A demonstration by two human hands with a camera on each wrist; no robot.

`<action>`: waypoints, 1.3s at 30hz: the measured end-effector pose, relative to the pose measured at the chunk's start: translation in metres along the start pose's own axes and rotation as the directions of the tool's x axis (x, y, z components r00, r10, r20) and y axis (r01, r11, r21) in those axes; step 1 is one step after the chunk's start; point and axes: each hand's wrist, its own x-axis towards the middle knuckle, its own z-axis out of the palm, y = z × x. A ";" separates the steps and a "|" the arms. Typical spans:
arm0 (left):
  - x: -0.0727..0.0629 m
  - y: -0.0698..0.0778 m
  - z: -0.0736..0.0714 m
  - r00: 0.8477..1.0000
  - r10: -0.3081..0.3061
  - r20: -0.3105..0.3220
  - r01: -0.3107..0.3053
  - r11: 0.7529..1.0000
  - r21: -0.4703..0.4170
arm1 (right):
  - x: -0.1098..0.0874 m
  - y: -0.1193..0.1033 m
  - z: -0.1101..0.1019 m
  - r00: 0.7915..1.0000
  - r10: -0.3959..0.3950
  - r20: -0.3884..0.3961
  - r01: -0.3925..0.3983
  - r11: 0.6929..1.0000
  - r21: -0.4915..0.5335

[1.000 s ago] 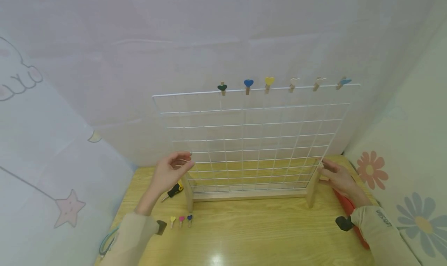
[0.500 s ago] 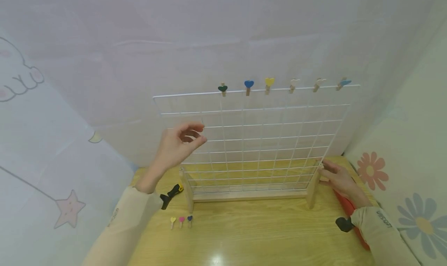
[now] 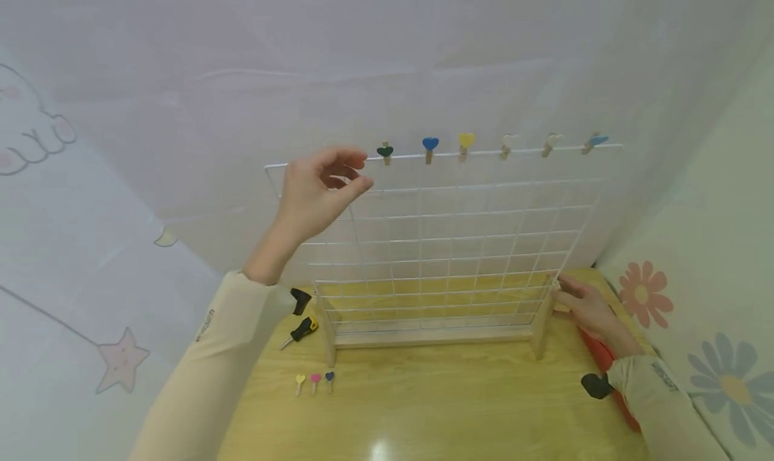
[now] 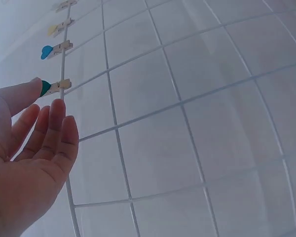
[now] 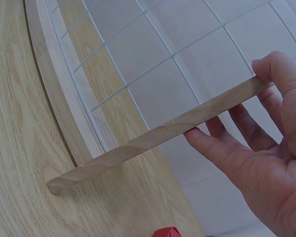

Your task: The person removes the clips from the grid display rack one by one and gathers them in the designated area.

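A white wire grid panel (image 4: 181,102) stands upright in a wooden base (image 3: 432,339). Along its top wire sit several heart clothespins, including a dark green one (image 3: 385,152), a blue one (image 3: 430,146) and a yellow one (image 3: 465,144). My left hand (image 3: 320,189) is raised at the top wire, left of the green clothespin. Its fingers are loosely curved with nothing between them; the thumb overlaps the green heart in the left wrist view. With thumb and fingers, my right hand (image 3: 588,308) grips the upper end of the right wooden post (image 5: 163,133).
Three more heart clothespins, yellow (image 3: 299,382), pink (image 3: 315,381) and navy (image 3: 329,379), lie at the table's front left. A black-and-yellow screwdriver (image 3: 302,330) lies beside the left post (image 3: 326,340). Something long and red (image 3: 625,410) lies under the right forearm. Walls close in behind and at both sides.
My left hand has risen from the lower left edge of the grid to its top wire, by the green clothespin. The right hand has kept its grip on the right post.
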 end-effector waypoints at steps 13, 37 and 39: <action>0.025 0.008 0.010 0.990 0.065 -0.129 -0.056 0.996 0.071 | 0.000 -0.001 0.001 0.999 -0.028 0.016 0.027 0.997 0.075; 0.041 0.014 0.017 0.998 -0.026 0.050 0.021 0.996 0.090 | -0.002 0.001 0.000 0.999 -0.023 0.030 0.021 0.997 0.074; 0.041 0.015 0.018 0.999 -0.023 0.045 0.018 0.995 0.101 | -0.002 0.002 0.000 0.999 -0.025 0.030 0.023 0.996 0.081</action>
